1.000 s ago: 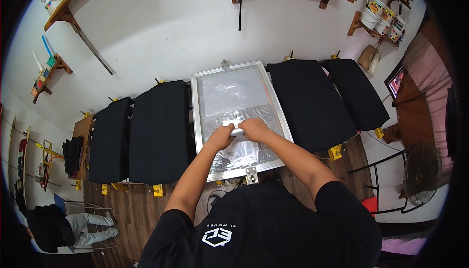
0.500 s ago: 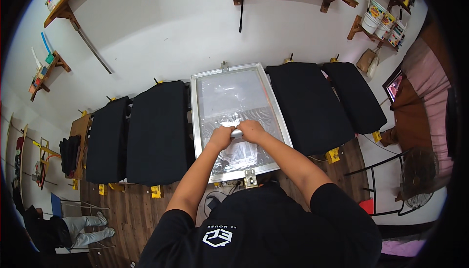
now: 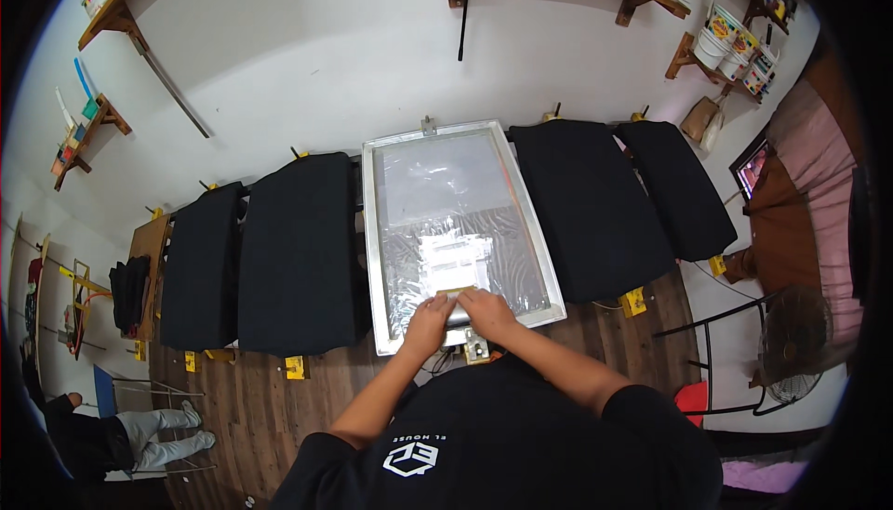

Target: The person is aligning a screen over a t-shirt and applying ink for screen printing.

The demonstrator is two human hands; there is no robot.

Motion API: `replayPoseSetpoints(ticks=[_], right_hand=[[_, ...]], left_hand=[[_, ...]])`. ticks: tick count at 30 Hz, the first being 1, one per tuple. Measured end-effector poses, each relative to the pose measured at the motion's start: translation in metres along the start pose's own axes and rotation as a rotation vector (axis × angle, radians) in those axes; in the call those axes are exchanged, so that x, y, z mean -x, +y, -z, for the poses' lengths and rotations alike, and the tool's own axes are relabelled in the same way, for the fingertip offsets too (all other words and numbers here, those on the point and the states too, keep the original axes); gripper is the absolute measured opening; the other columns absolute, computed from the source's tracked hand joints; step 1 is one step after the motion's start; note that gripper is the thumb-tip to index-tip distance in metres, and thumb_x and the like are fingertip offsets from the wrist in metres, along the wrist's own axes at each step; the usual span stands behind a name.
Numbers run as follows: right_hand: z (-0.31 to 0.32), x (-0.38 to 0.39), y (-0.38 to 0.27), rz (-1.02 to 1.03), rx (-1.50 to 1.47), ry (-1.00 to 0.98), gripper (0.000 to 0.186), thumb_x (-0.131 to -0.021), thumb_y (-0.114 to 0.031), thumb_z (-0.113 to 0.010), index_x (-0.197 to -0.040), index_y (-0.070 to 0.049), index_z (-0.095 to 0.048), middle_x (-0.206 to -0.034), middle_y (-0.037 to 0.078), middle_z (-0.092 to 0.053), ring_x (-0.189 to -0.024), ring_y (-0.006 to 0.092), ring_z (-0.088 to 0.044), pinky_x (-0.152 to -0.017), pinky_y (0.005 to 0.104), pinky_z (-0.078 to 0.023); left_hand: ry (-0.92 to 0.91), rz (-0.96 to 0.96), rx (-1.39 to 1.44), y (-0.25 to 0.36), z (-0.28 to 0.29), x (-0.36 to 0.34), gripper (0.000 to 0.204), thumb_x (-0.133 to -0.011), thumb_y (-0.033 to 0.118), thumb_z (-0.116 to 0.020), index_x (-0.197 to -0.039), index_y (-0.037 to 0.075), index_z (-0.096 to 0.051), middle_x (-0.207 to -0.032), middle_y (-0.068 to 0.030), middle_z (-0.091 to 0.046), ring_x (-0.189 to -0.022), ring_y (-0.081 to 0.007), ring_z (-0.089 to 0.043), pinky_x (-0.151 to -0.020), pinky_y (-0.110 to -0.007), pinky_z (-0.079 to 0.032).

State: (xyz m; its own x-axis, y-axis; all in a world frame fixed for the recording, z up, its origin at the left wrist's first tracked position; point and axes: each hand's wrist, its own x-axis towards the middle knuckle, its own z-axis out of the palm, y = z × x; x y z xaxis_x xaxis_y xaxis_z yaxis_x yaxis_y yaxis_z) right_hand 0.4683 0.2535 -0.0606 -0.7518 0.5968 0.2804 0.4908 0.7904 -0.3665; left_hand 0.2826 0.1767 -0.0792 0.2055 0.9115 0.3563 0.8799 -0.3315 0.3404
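I see the left hand (image 3: 427, 322) and right hand (image 3: 490, 315) gripping the squeegee (image 3: 456, 313) beneath their fingers (image 3: 434, 304), near end of the screen (image 3: 437, 180).

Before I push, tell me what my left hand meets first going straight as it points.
Past the silver-and-yellow bar it holds, your left hand would likely meet the clear plastic-looking sheet, perhaps brushing your right hand; depth is unclear.
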Motion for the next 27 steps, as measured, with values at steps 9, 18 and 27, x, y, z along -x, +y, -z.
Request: replayPoseSetpoints(ticks=[9, 18, 27], right_hand=[[0.035, -0.027, 0.003, -0.011, 0.065, -0.153, 0.029, -0.074, -0.009, -0.070, -0.103, -0.011, -0.068, -0.095, 0.011, -0.073, -0.090, 0.0360, -0.070, -0.076, 0.0500, -0.056], [0.035, -0.116, 0.029, 0.057, 0.121, -0.257, 0.031, -0.073, -0.006, -0.071, -0.102, -0.016, -0.072, -0.097, 0.010, -0.074, -0.095, 0.0351, -0.070, -0.080, 0.0474, -0.056], [0.023, -0.107, 0.044, 0.236, 0.033, -0.331, 0.025, -0.072, -0.005, -0.069, -0.092, -0.018, -0.073, -0.089, 0.010, -0.073, -0.090, 0.0341, -0.071, -0.076, 0.0455, -0.056]], left_hand=[[-0.200, 0.177, 0.100, 0.013, 0.053, -0.035, 0.041, -0.077, 0.001, -0.060, -0.117, 0.006, -0.072, -0.092, -0.0243, -0.072, -0.086, -0.0438, -0.069, -0.080, -0.052, -0.056], [-0.086, 0.211, -0.062, -0.054, 0.039, -0.073, 0.024, -0.079, 0.008, -0.069, -0.103, 0.008, -0.073, -0.086, -0.0229, -0.071, -0.080, -0.0432, -0.070, -0.076, -0.051, -0.058], [-0.004, 0.382, 0.003, 0.007, 0.023, -0.034, 0.022, -0.080, 0.014, -0.073, -0.094, -0.001, -0.066, -0.078, -0.0261, -0.069, -0.072, -0.0451, -0.070, -0.068, -0.055, -0.058]])
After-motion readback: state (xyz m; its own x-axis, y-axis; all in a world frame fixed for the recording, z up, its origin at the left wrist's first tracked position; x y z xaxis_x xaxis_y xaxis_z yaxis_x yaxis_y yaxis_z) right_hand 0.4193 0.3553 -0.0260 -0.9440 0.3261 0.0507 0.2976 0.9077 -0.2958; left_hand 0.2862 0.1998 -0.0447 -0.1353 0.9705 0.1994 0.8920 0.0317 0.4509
